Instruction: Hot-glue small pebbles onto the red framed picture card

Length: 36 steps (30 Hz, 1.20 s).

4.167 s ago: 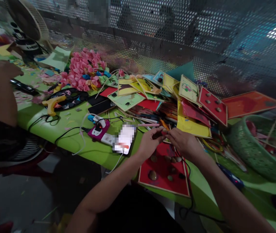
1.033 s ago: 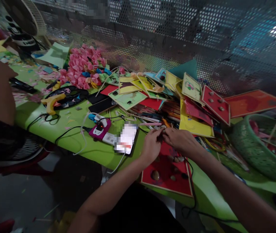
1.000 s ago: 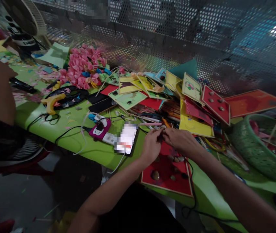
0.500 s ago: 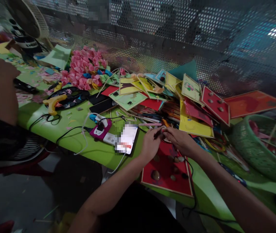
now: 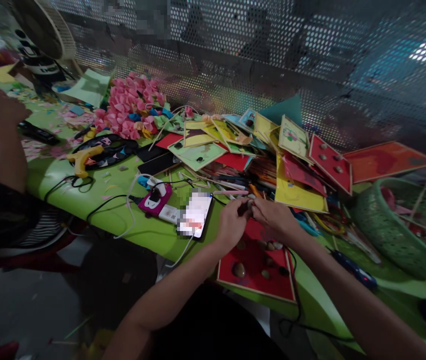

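Both of my hands meet over the far edge of a red board [image 5: 254,287] framed with thin sticks. My left hand [image 5: 234,220] has its fingers curled around something small that I cannot make out. The fingers of my right hand [image 5: 273,216] are pinched together against the left fingertips, also on something too small to name. Several stones lie on the red board, among them a brown one [image 5: 239,270] near its left side. A lit phone [image 5: 197,214] rests just left of my left hand.
A purple power adapter [image 5: 155,198], cables and a yellow glue gun [image 5: 83,160] lie left. Pink paper flowers [image 5: 132,102] and stacked framed cards [image 5: 294,138] stand behind. A green basket [image 5: 389,235] is at the right. Another person's forearm [image 5: 1,140] reaches in at far left.
My right hand has shifted slightly left and its fingers have closed in more against my left fingertips. The view has turned a little, and more of the dark device at the right shows.
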Tool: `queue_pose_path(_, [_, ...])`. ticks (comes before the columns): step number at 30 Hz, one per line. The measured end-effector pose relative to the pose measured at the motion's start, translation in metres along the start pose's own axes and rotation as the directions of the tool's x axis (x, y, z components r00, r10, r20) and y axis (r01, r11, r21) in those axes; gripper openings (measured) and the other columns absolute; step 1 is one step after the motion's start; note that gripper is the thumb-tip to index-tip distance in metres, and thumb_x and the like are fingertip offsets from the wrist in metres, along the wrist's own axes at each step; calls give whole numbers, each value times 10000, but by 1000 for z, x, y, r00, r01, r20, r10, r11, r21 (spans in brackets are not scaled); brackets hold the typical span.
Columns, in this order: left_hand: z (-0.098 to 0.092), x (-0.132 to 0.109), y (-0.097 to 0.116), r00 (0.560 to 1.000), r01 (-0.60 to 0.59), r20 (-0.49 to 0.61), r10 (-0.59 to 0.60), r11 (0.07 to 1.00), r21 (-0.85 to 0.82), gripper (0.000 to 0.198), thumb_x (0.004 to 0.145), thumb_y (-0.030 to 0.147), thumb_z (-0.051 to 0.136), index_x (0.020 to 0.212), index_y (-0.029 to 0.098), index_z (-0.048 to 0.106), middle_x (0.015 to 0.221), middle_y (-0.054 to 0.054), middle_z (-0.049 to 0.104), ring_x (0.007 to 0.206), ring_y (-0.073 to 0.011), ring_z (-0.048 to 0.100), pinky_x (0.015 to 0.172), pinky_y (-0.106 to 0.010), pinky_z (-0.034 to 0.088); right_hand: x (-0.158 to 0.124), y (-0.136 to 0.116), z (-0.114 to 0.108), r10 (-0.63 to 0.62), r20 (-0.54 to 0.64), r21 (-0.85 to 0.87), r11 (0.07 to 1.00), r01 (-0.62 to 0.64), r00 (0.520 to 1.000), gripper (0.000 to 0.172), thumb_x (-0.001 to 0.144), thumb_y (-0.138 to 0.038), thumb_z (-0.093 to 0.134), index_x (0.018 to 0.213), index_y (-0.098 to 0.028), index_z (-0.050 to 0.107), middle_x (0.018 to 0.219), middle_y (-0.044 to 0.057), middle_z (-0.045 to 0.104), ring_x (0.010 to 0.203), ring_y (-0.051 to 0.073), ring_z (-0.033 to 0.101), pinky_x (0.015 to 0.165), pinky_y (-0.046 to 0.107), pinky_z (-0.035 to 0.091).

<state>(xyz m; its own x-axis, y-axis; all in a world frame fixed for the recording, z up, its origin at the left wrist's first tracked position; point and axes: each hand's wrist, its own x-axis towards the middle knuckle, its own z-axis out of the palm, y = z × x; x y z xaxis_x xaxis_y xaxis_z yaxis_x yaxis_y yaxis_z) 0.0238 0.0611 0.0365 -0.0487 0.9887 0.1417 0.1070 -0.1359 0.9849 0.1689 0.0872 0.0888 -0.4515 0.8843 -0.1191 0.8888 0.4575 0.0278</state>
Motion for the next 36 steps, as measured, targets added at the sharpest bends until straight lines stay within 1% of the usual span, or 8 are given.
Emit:
queue_pose_path(7, [-2, -1, -2, 1000, 4, -9, -4, 1000, 0, 261, 797, 54, 660, 1022, 172, 721, 1045, -60, 755, 966, -193, 679, 926, -323, 510, -1, -1, 12, 52, -60, 70, 996, -48, 997, 264, 1024, -261, 340, 959, -174, 581, 883, 98, 692, 766, 205, 638, 621, 285, 328])
queue_pose_path(15, [4, 7, -11, 989, 123, 133, -71, 890, -440, 387, 823, 189, 668, 1206, 137, 672, 1120, -106, 742, 977, -198, 677, 929, -342, 527, -3, 19, 8, -26, -96, 300, 953, 53, 995, 315, 1039, -302, 278, 872, -208, 529, 806, 44, 653, 725, 179, 627, 668, 269, 437])
queue_pose_path(19, [3, 7, -11, 984, 149, 161, -77, 851, -503, 384, 827, 245, 682, 1201, 156, 687, 1158, -107, 734, 1051, -227, 666, 977, -373, 511, -5, 24, 1, -86, -110, 339, 933, 118, 990, 328, 1049, -391, 321, 890, -216, 548, 852, 39, 663, 761, 188, 634, 681, 279, 447])
queue_pose_path(21, [2, 6, -11, 985, 140, 159, -71, 865, -481, 382, 822, 237, 687, 1197, 170, 698, 1181, -102, 728, 1088, -239, 655, 1006, -386, 495, -4, 25, -1, -109, -113, 267, 954, 136, 988, 283, 1039, -387, 382, 925, -211, 572, 885, 53, 673, 770, 205, 642, 666, 290, 439])
queue_pose_path(25, [2, 7, -12, 989, 124, 120, -83, 915, -385, 349, 824, 250, 698, 1168, 199, 729, 1177, -93, 726, 1134, -262, 626, 1019, -390, 475, 0, 26, 0, -140, -178, -69, 989, 129, 974, 216, 1006, -335, 489, 1089, -175, 608, 983, 105, 693, 777, 246, 669, 609, 310, 432])
queue_pose_path(28, [3, 8, -13, 989, 132, 114, -99, 932, -337, 298, 851, 298, 681, 1123, 203, 755, 1101, -87, 737, 1089, -267, 627, 994, -390, 479, 2, 27, 1, -253, -263, -168, 962, 214, 931, 259, 1001, -281, 508, 1214, -161, 593, 1076, 123, 701, 844, 250, 690, 645, 318, 482])
queue_pose_path(32, [4, 7, -16, 983, 166, 138, -118, 893, -419, 306, 846, 312, 688, 1119, 191, 757, 1109, -94, 729, 1071, -266, 628, 999, -402, 473, -1, 27, 1, -448, -406, -206, 894, 398, 796, 260, 1027, -219, 452, 1204, -149, 628, 1061, 126, 725, 904, 233, 699, 729, 320, 527])
queue_pose_path(36, [8, 7, -20, 978, 200, 166, -128, 804, -559, 362, 797, 322, 743, 1128, 175, 745, 1160, -112, 721, 1103, -273, 630, 1014, -417, 474, -5, 25, 2, -499, -511, -234, 864, 445, 700, 250, 1024, -182, 454, 1160, -134, 657, 1121, 132, 721, 949, 230, 693, 773, 324, 538])
